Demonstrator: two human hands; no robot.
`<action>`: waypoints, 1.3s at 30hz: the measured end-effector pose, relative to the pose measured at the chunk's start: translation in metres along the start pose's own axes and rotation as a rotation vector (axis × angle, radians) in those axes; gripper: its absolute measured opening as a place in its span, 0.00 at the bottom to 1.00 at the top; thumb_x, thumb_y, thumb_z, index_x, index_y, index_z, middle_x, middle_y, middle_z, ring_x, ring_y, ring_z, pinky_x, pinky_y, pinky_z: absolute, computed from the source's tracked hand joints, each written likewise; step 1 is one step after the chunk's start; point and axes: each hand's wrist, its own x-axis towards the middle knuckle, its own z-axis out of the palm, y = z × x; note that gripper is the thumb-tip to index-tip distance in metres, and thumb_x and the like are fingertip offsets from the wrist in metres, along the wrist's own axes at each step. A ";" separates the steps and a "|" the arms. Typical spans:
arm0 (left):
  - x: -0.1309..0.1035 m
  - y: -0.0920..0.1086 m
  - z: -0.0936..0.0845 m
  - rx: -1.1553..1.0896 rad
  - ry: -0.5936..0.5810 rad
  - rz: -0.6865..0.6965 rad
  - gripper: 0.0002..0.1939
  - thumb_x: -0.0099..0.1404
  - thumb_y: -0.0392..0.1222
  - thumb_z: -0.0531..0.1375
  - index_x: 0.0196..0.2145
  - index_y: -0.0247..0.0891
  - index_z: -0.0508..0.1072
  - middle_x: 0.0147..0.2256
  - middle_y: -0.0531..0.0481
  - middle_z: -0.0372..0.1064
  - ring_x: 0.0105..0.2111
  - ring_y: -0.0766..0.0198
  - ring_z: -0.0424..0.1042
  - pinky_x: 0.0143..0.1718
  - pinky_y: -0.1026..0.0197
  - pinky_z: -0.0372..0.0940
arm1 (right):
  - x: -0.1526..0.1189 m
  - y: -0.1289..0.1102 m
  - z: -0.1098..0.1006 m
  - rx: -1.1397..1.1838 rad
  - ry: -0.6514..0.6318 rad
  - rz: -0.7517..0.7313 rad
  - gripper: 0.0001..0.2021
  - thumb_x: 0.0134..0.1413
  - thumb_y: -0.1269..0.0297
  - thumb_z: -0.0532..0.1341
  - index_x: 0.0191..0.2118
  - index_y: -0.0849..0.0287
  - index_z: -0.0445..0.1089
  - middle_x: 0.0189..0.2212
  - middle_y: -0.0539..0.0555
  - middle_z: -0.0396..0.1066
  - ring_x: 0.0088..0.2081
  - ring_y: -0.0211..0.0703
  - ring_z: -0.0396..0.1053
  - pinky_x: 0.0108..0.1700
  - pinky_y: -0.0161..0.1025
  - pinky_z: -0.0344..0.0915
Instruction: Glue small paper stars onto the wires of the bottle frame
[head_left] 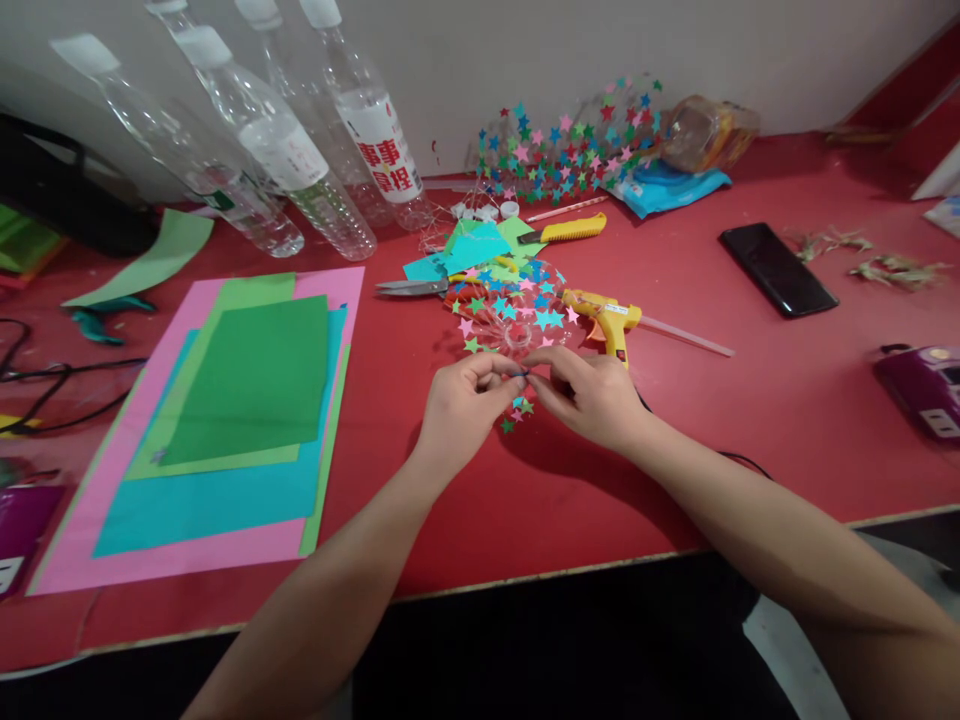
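My left hand [471,393] and my right hand [592,390] meet fingertip to fingertip near the middle of the table. Both pinch a small dark blue piece [523,374], mostly hidden by the fingers; its exact kind is unclear. Just beyond lies a clear plastic piece covered in colourful paper stars [517,315], with a round bottle neck in its centre. More small stars [517,410] show beneath my hands. A yellow hot glue gun [616,318] with a clear glue stick lies beside my right hand. Scissors [412,287] rest beyond my left hand.
Coloured paper sheets [247,385] are stacked at left. Several clear bottles [277,150] stand behind them. Towards the back are a yellow utility knife [574,229], a star-covered clear piece [570,150], a blue packet [667,187] and a jar [712,133]. A black phone [778,268] lies at right.
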 end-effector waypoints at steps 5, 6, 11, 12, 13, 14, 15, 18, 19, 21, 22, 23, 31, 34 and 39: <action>0.001 -0.005 -0.002 0.026 0.001 0.009 0.04 0.56 0.40 0.63 0.28 0.38 0.76 0.17 0.59 0.50 0.18 0.72 0.50 0.20 0.67 0.47 | -0.001 -0.001 0.001 0.004 -0.017 -0.003 0.12 0.63 0.62 0.53 0.44 0.62 0.71 0.16 0.44 0.61 0.18 0.32 0.59 0.24 0.31 0.52; 0.000 -0.005 -0.002 0.039 0.005 0.017 0.04 0.56 0.40 0.63 0.28 0.38 0.76 0.17 0.59 0.50 0.18 0.72 0.50 0.20 0.67 0.47 | -0.001 -0.001 0.001 0.005 -0.019 -0.002 0.12 0.63 0.62 0.53 0.43 0.62 0.71 0.16 0.44 0.61 0.18 0.32 0.59 0.24 0.31 0.52; -0.004 0.000 0.002 0.170 0.071 0.082 0.04 0.56 0.39 0.62 0.29 0.38 0.76 0.17 0.60 0.50 0.18 0.72 0.51 0.21 0.67 0.49 | -0.001 0.002 0.002 0.020 -0.020 0.017 0.10 0.63 0.62 0.53 0.39 0.60 0.69 0.16 0.43 0.59 0.18 0.31 0.57 0.24 0.30 0.50; -0.005 0.001 0.002 0.192 0.083 0.092 0.04 0.57 0.39 0.62 0.30 0.38 0.77 0.17 0.59 0.51 0.19 0.72 0.52 0.21 0.67 0.50 | 0.000 0.002 0.002 0.019 -0.019 0.023 0.10 0.63 0.62 0.53 0.38 0.59 0.69 0.16 0.43 0.59 0.18 0.31 0.57 0.24 0.30 0.50; -0.006 0.001 0.003 0.212 0.092 0.101 0.04 0.57 0.39 0.62 0.30 0.38 0.77 0.17 0.59 0.52 0.19 0.71 0.52 0.21 0.67 0.50 | 0.000 0.003 0.002 0.017 -0.017 0.025 0.09 0.63 0.62 0.53 0.38 0.59 0.68 0.16 0.43 0.60 0.18 0.31 0.57 0.24 0.30 0.50; -0.006 0.002 0.003 0.229 0.099 0.111 0.04 0.57 0.39 0.62 0.30 0.38 0.77 0.17 0.59 0.52 0.19 0.71 0.53 0.21 0.67 0.51 | 0.000 0.003 0.003 0.016 -0.010 0.021 0.09 0.63 0.62 0.53 0.37 0.59 0.68 0.16 0.43 0.60 0.18 0.31 0.57 0.25 0.30 0.50; -0.007 0.002 0.003 0.247 0.104 0.122 0.04 0.57 0.39 0.62 0.30 0.39 0.77 0.17 0.59 0.54 0.19 0.71 0.54 0.22 0.66 0.52 | 0.000 0.003 0.003 0.016 -0.003 0.012 0.09 0.63 0.62 0.53 0.37 0.59 0.68 0.16 0.43 0.60 0.18 0.31 0.57 0.25 0.30 0.51; -0.009 0.003 0.004 0.314 0.119 0.167 0.05 0.59 0.39 0.62 0.32 0.39 0.79 0.17 0.58 0.58 0.19 0.71 0.57 0.23 0.66 0.54 | 0.000 0.003 0.003 0.010 0.020 -0.007 0.09 0.63 0.63 0.53 0.37 0.59 0.68 0.16 0.43 0.59 0.18 0.31 0.57 0.25 0.30 0.51; -0.010 0.003 0.004 0.342 0.127 0.190 0.05 0.60 0.40 0.62 0.33 0.40 0.79 0.17 0.58 0.59 0.19 0.71 0.57 0.24 0.66 0.54 | 0.000 0.003 0.002 0.006 0.023 -0.005 0.09 0.63 0.63 0.53 0.37 0.58 0.68 0.16 0.43 0.59 0.19 0.31 0.57 0.25 0.30 0.51; -0.011 0.003 0.003 0.391 0.142 0.235 0.06 0.61 0.40 0.61 0.34 0.40 0.79 0.18 0.58 0.60 0.19 0.71 0.57 0.24 0.66 0.54 | 0.000 0.003 0.002 0.005 0.019 -0.001 0.08 0.63 0.62 0.53 0.38 0.58 0.68 0.16 0.43 0.60 0.19 0.31 0.58 0.25 0.30 0.51; -0.011 0.003 0.003 0.403 0.145 0.252 0.06 0.62 0.40 0.61 0.34 0.41 0.80 0.18 0.58 0.61 0.19 0.71 0.58 0.25 0.66 0.55 | 0.000 0.003 0.002 0.006 0.019 -0.001 0.08 0.63 0.62 0.53 0.37 0.58 0.67 0.16 0.43 0.60 0.19 0.31 0.58 0.25 0.30 0.51; -0.011 0.002 0.003 0.403 0.144 0.259 0.07 0.62 0.40 0.61 0.34 0.41 0.80 0.18 0.57 0.61 0.19 0.71 0.58 0.25 0.66 0.55 | 0.000 0.003 0.002 0.006 0.019 -0.003 0.08 0.63 0.62 0.53 0.37 0.58 0.67 0.16 0.43 0.60 0.19 0.31 0.58 0.25 0.30 0.51; -0.010 0.003 0.003 0.356 0.142 0.206 0.07 0.61 0.39 0.61 0.35 0.41 0.80 0.16 0.59 0.55 0.19 0.70 0.55 0.24 0.66 0.54 | 0.000 0.003 0.003 0.018 0.020 -0.024 0.07 0.62 0.64 0.54 0.36 0.58 0.67 0.16 0.43 0.61 0.18 0.31 0.57 0.24 0.30 0.51; -0.011 0.006 0.004 0.364 0.139 0.211 0.10 0.61 0.38 0.61 0.39 0.41 0.80 0.16 0.60 0.53 0.18 0.70 0.54 0.24 0.66 0.55 | 0.000 0.002 0.003 0.022 0.025 -0.012 0.07 0.61 0.64 0.53 0.36 0.58 0.67 0.16 0.43 0.60 0.18 0.31 0.57 0.24 0.31 0.51; -0.013 0.008 0.003 0.385 0.168 0.274 0.14 0.61 0.38 0.60 0.45 0.42 0.79 0.17 0.61 0.51 0.18 0.71 0.52 0.24 0.66 0.55 | 0.000 0.001 0.001 0.042 0.054 -0.007 0.07 0.61 0.65 0.53 0.40 0.59 0.67 0.16 0.43 0.60 0.18 0.32 0.59 0.24 0.31 0.52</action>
